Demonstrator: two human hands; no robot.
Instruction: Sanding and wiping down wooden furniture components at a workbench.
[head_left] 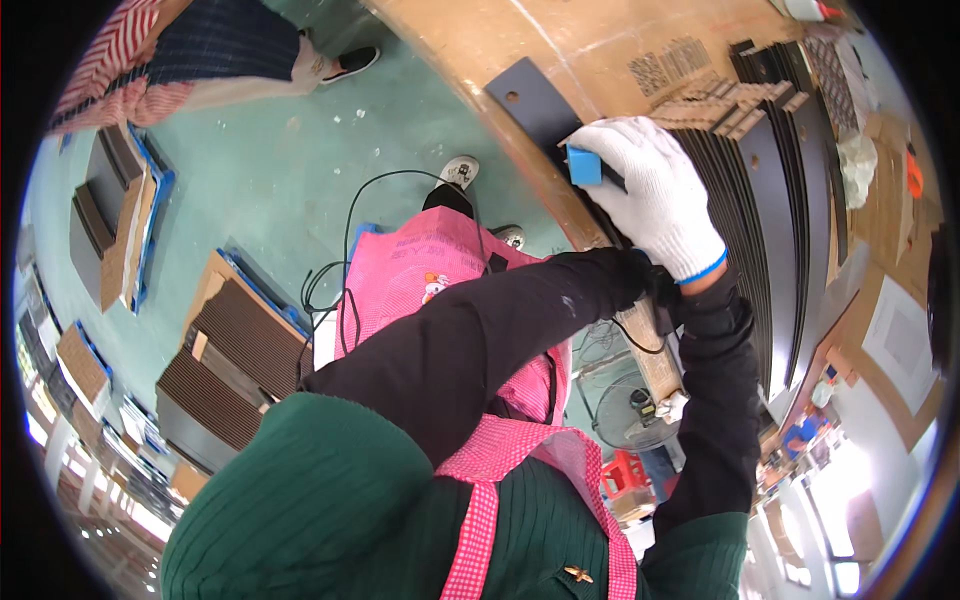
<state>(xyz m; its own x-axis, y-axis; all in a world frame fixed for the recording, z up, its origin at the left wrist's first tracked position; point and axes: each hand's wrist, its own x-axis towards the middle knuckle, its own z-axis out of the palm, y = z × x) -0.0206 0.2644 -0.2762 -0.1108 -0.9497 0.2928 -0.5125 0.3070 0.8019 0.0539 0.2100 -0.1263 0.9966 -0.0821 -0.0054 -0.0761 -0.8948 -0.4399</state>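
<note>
- Black panel (530, 100) lies flat at the worktop (600, 40) edge, left of a stack of dark panels (770, 190).
- Right hand (650, 185), white-gloved, fingers clenched on a small blue block (584, 165) pressed against it.
- Left hand: hidden behind the right; grip unclear.
- Judgement: keep the block flat, with even pressure.

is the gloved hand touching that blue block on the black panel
Touching: the head view shows the white-gloved hand wrapped over the blue block, fingers on it, pressing it to the black panel.
</note>
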